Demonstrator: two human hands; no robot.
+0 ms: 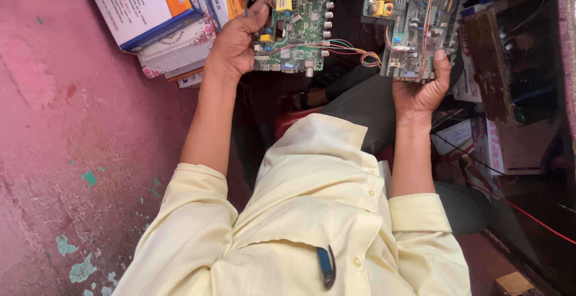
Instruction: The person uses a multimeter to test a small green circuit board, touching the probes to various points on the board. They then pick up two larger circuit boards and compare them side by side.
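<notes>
Single view only: camera on my head, looking steeply down over my chest and pale yellow button-up shirt (312,212) toward my lap. My forearms run up the frame away from the lens; my left hand (235,42) and right hand (420,89) sit near the top edge, at arm's length. Worn pink painted floor (72,140) fills the left side. No second view to compare.

light: soft, even daylight | shadows: deep at right | focus: sharp | glare: none
</notes>
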